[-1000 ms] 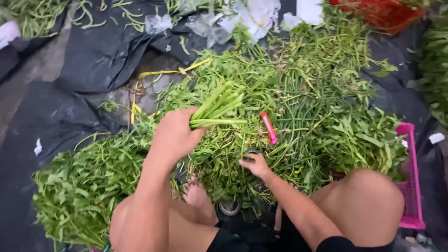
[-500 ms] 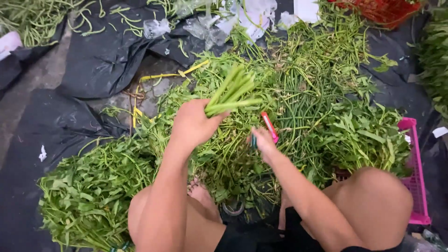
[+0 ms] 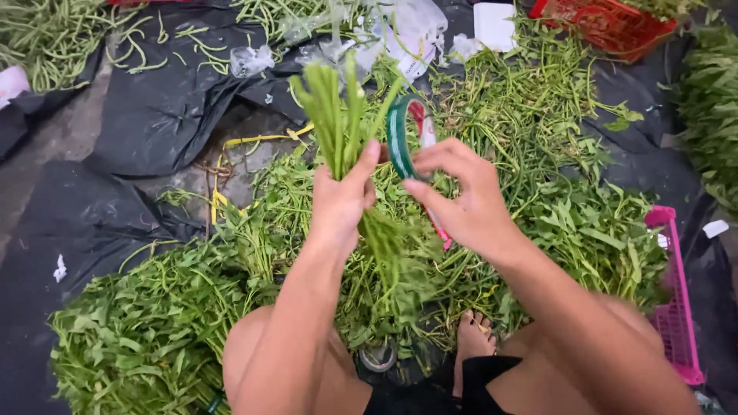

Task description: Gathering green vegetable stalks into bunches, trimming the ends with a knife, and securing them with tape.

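A bunch of green stalks [image 3: 338,115] is clamped in the left hand [image 3: 342,201]; a green tape roll [image 3: 401,138] is pinched by the right hand [image 3: 461,201]. Stalks may slip loose if the grip eases; the tape end is perhaps hidden.

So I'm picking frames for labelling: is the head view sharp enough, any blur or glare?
Head view: light soft and even, no hard shadows; left hand and bunch of stems sharp, its hanging leaves blurred; green tape roll at right hand slightly soft; pale glare on clear plastic wrap.

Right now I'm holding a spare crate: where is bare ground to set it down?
Free: black sheet left of the leafy greens heap. Crowded: around left hand, right hand, pink basket.
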